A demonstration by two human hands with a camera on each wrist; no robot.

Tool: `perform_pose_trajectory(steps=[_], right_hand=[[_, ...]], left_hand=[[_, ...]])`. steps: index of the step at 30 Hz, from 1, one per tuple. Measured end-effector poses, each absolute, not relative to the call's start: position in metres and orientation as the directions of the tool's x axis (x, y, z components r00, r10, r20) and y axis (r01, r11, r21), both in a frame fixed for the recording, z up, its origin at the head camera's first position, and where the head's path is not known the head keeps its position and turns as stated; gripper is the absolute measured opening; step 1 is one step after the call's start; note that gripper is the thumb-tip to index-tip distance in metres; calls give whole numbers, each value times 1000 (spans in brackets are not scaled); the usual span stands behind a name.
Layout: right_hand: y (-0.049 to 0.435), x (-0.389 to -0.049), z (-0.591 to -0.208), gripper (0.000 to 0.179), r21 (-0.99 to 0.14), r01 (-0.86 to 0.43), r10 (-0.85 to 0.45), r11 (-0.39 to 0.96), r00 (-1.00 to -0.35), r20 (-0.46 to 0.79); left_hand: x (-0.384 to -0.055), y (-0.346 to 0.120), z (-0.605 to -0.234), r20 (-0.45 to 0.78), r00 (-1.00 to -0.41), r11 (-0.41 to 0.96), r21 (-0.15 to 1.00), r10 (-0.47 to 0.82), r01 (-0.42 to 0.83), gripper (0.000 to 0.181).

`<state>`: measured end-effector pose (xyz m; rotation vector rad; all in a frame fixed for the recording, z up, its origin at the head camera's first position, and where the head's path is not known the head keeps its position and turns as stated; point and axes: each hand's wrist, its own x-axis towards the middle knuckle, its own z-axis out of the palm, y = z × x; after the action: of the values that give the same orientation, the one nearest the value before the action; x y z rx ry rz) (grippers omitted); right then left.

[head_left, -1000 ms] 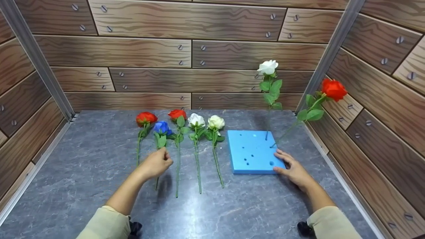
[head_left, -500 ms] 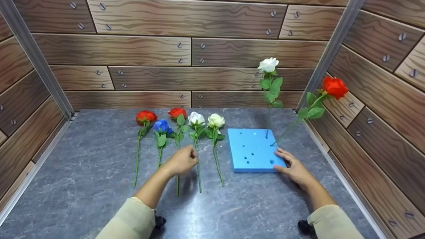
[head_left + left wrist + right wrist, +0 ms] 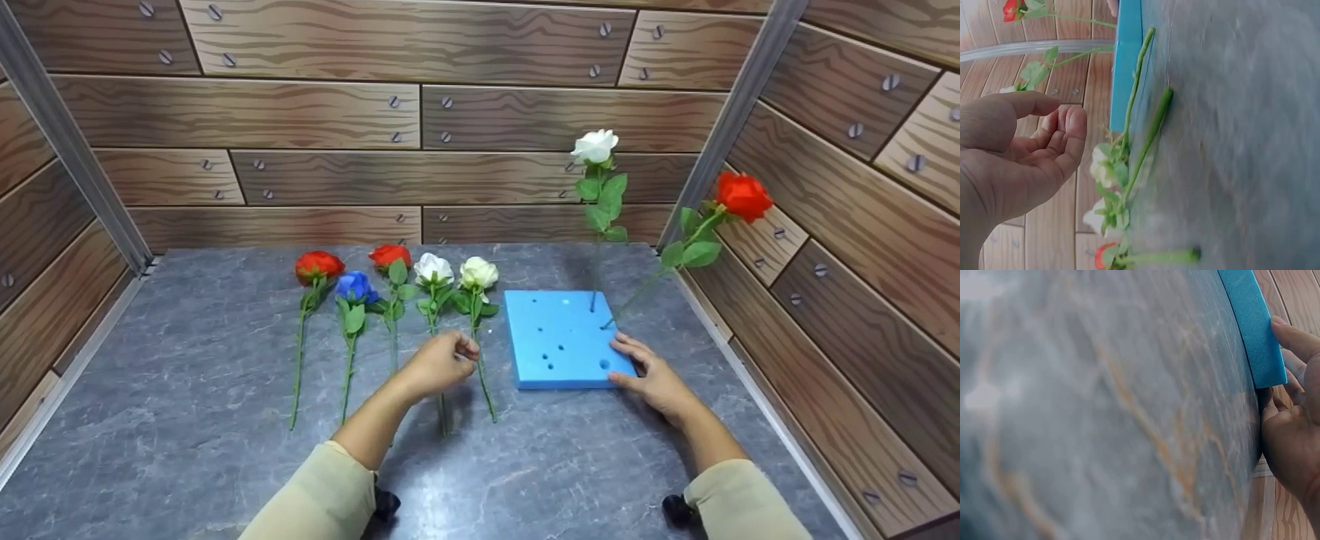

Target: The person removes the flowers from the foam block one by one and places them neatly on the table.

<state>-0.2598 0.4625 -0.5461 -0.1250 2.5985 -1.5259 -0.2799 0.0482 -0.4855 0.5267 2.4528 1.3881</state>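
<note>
My left hand (image 3: pixel 441 365) hovers over the lower stems of a white rose (image 3: pixel 433 270) and a cream rose (image 3: pixel 478 273), both lying on the table. In the left wrist view its fingers (image 3: pixel 1075 124) are loosely bent, the thumb near them, with nothing between. My right hand (image 3: pixel 654 384) rests against the right side of a blue foam block (image 3: pixel 576 337) with holes in its top, thumb at the near corner and fingers spread along the edge. A white rose (image 3: pixel 595 146) stands upright in the block; a red rose (image 3: pixel 743 196) in it leans right.
Left of the white and cream stems lie a red rose (image 3: pixel 389 256), a blue rose (image 3: pixel 355 286) and another red rose (image 3: pixel 319 268), blooms away from me. Wood-patterned walls (image 3: pixel 322 116) enclose the grey marbled table (image 3: pixel 187 360) at the back and sides.
My left hand has moved right, from above the blue rose's stem across to the white and cream stems. The right hand has stayed at the block.
</note>
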Motion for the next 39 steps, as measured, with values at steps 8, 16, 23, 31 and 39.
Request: perform_pose_trajectory(steps=[8, 16, 23, 31, 39], right_hand=[[461, -262, -546, 77, -877, -19, -142, 480, -988, -56], [465, -261, -542, 76, -872, -18, -126, 489, -991, -50], [463, -262, -545, 77, -875, -9, -127, 484, -990, -60], [464, -261, -548, 77, -871, -7, -120, 491, -991, -60], [462, -259, -549, 75, -873, -11, -114, 488, -992, -51]], left_hand=[[-282, 71, -496, -44, -900, 331, 937, 434, 114, 28], [-287, 105, -501, -29, -876, 189, 979, 481, 71, 34], [-287, 132, -504, -33, -860, 150, 987, 509, 51, 35], [-293, 158, -507, -33, -842, 84, 996, 538, 15, 35], [-297, 171, -513, -50, -835, 132, 991, 548, 28, 32]])
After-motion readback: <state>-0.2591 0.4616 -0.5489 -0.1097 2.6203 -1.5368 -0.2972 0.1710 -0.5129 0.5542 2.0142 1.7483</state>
